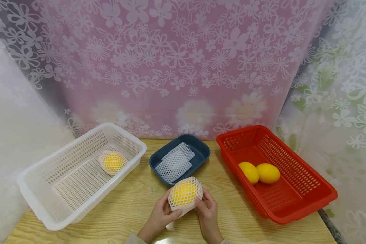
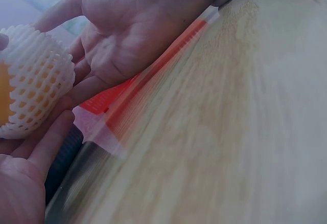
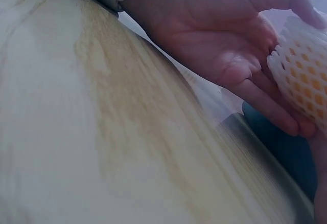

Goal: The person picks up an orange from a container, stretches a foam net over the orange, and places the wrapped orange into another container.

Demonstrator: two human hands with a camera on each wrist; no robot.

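Both hands hold one smooth yellow fruit in a white foam net sleeve (image 1: 185, 195), raised above the near part of the table. The left hand (image 1: 160, 212) grips it from the left, thumb along its lower side. From the right, the right hand (image 1: 208, 209) grips it with the thumb on the netting. In the right wrist view, the fingers (image 3: 273, 109) of that hand reach under the sleeve. The left wrist view shows bare yellow at one end of the netted fruit (image 2: 38, 88). Just behind the hands, a dark blue tray (image 1: 202, 149) contains flat foam net sleeves (image 1: 174, 164).
To the left stands a white plastic basket (image 1: 35, 200) with one netted yellow fruit (image 1: 113, 162) inside. A red basket (image 1: 292, 210) on the right holds two bare yellow fruits (image 1: 268, 173). Behind the wooden table (image 1: 128, 200) hangs a pink floral curtain (image 1: 177, 67).
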